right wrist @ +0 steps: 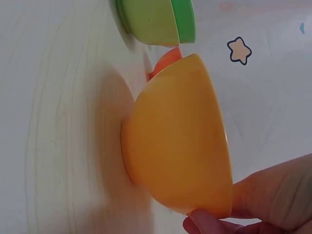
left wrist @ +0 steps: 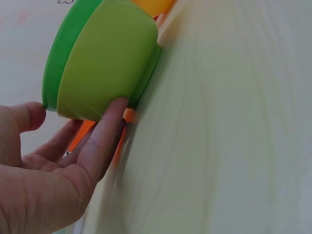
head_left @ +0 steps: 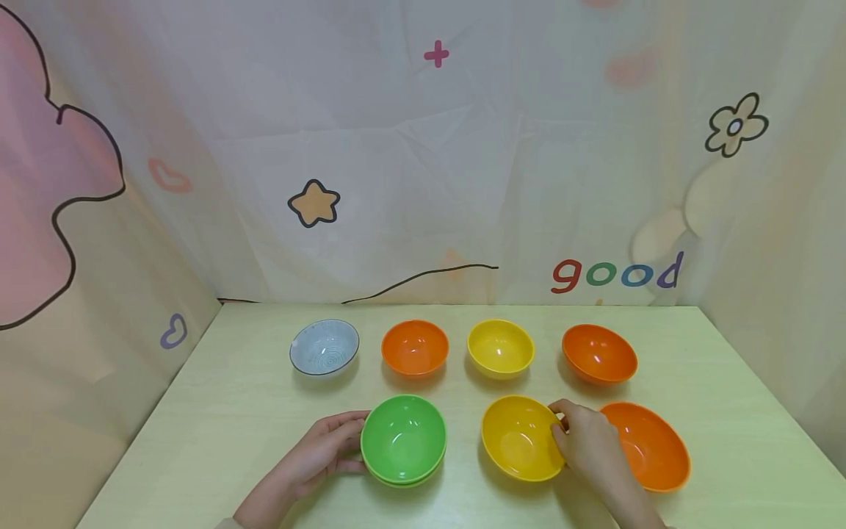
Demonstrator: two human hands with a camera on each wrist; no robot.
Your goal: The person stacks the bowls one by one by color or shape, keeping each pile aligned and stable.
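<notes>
Two green bowls point(head_left: 404, 438) stand nested, the brighter one inside a lighter green one whose side point(left wrist: 107, 58) shows in the left wrist view. My left hand point(head_left: 328, 450) touches their left side with fairly straight fingers, its thumb at the upper rim. To the right is a yellow bowl point(head_left: 522, 438), its hollow facing up. My right hand point(head_left: 590, 443) pinches its right rim between thumb and fingers, also seen in the right wrist view around the bowl's lower edge point(right wrist: 180, 136). Whether its foot touches the table, I cannot tell.
A back row holds a grey-blue bowl point(head_left: 324, 348), an orange bowl point(head_left: 415, 348), a lighter yellow bowl point(head_left: 500, 349) and a darker orange bowl point(head_left: 599, 355). Another orange bowl point(head_left: 651, 448) sits just right of my right hand, partly behind it. A printed curtain point(head_left: 396, 169) borders the table.
</notes>
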